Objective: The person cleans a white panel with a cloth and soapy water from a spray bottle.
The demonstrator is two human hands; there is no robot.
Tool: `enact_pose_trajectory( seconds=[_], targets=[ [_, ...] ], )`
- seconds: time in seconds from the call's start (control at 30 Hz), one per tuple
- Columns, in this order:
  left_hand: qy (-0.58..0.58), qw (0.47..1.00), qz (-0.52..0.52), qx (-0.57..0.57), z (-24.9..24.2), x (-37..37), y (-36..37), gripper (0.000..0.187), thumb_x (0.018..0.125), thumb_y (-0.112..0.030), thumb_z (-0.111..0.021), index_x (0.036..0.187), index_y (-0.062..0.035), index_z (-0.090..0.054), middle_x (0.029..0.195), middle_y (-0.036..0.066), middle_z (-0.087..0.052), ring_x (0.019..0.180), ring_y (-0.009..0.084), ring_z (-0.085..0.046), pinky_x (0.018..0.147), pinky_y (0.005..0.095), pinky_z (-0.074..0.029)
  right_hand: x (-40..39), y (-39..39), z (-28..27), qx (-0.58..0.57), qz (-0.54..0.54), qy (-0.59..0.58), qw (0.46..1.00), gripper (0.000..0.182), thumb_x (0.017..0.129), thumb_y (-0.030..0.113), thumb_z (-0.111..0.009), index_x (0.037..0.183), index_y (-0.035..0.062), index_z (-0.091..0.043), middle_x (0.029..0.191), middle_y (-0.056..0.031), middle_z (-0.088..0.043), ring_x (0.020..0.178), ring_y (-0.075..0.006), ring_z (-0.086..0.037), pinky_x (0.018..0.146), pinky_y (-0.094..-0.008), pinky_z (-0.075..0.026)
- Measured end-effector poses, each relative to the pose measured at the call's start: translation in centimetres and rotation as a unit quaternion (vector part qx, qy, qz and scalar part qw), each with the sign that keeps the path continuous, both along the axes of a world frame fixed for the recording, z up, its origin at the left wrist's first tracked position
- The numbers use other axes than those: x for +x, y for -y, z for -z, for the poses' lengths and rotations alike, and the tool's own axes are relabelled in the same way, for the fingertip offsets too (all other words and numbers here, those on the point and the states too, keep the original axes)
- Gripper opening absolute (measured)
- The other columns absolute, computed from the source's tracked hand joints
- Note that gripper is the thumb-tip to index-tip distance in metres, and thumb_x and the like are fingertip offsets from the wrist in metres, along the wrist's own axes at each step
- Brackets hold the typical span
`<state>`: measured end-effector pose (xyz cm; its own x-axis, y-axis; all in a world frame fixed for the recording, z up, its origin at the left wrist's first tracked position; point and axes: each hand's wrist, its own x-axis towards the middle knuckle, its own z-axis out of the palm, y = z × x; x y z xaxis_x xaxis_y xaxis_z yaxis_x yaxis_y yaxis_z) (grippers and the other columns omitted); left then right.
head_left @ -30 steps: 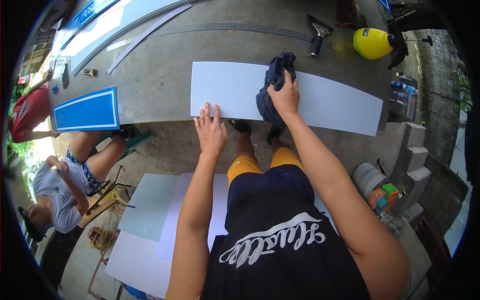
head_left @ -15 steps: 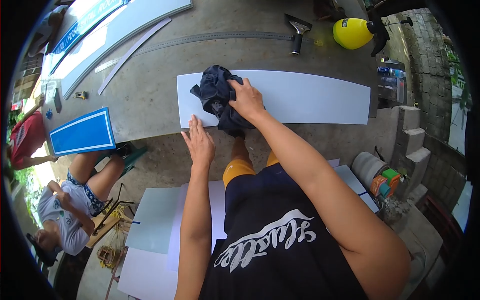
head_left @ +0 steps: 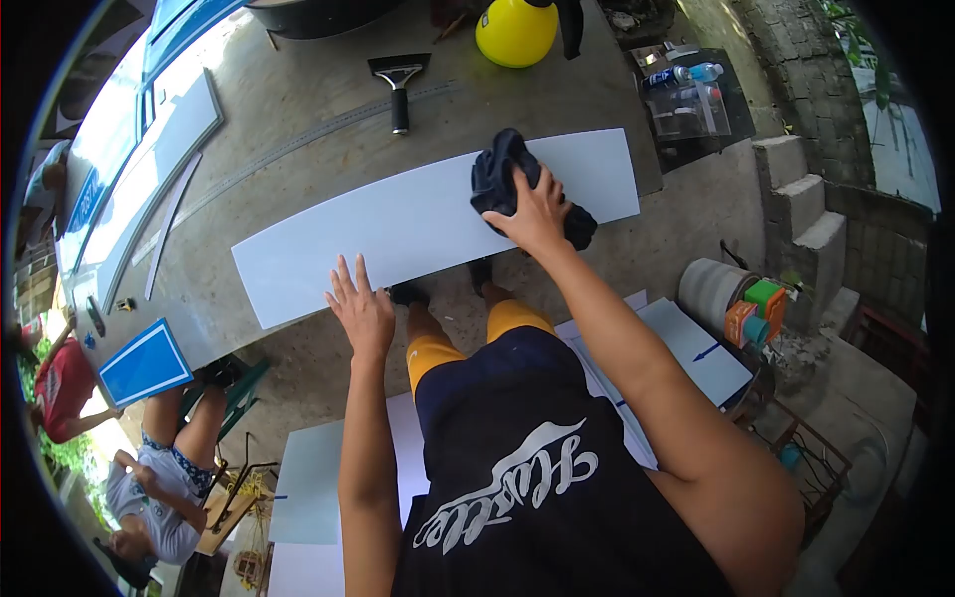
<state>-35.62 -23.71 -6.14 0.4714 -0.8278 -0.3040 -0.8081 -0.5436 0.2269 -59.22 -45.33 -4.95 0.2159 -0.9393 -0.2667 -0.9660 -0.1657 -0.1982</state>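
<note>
A long white panel (head_left: 418,224) lies along the near edge of the grey table. Towards its right end, my right hand (head_left: 538,211) grips a bunched dark cloth (head_left: 497,171) and presses it onto the panel. Part of the cloth hangs past the panel's near edge. My left hand (head_left: 362,313) is spread, its fingertips over the near edge of the panel left of the middle. Beyond the panel lies a squeegee (head_left: 399,95) with a black handle.
A yellow spray bottle (head_left: 515,35) stands at the table's far side, near a long metal ruler (head_left: 298,144). To the left are a blue sign (head_left: 145,363) and a seated person (head_left: 164,478). Bottles (head_left: 686,75) sit in a container at right; concrete steps (head_left: 796,189) rise beyond.
My right hand has wiped the cloth from the panel's left part to its right part. My left hand stays at the near edge, fingers now more spread. The camera view has shifted and turned.
</note>
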Motion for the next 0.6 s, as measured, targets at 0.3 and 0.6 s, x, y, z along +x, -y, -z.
enact_pose_trajectory(
  seconds=[0.3,0.6],
  targets=[
    [0.007,0.986,0.033,0.16,1.7,-6.6,4.1,0.084,0.091,-0.029,-0.065,0.162,-0.0193,-0.02,0.167,0.022,-0.01,0.149,0.0517,-0.02,0.111,0.0731,-0.023,-8.3,7.9,3.9,-0.045,-0.012,-0.002,0.999,0.057,0.084,0.022,-0.076,0.137,0.0341,-0.058,0.13,-0.0086,-0.05,0.115,-0.0355,-0.053,0.093,-0.0535,-0.047],
    [-0.003,0.981,0.016,0.194,1.9,-6.6,4.7,0.087,0.092,-0.029,-0.066,0.163,-0.0238,-0.015,0.168,0.02,-0.007,0.149,0.0518,-0.019,0.111,0.0733,-0.026,-28.5,10.4,0.3,0.064,0.107,-0.132,0.983,0.053,0.084,0.021,-0.074,0.136,0.0281,-0.062,0.137,-0.0127,-0.053,0.123,-0.0434,-0.056,0.098,-0.0505,-0.053]
  ],
)
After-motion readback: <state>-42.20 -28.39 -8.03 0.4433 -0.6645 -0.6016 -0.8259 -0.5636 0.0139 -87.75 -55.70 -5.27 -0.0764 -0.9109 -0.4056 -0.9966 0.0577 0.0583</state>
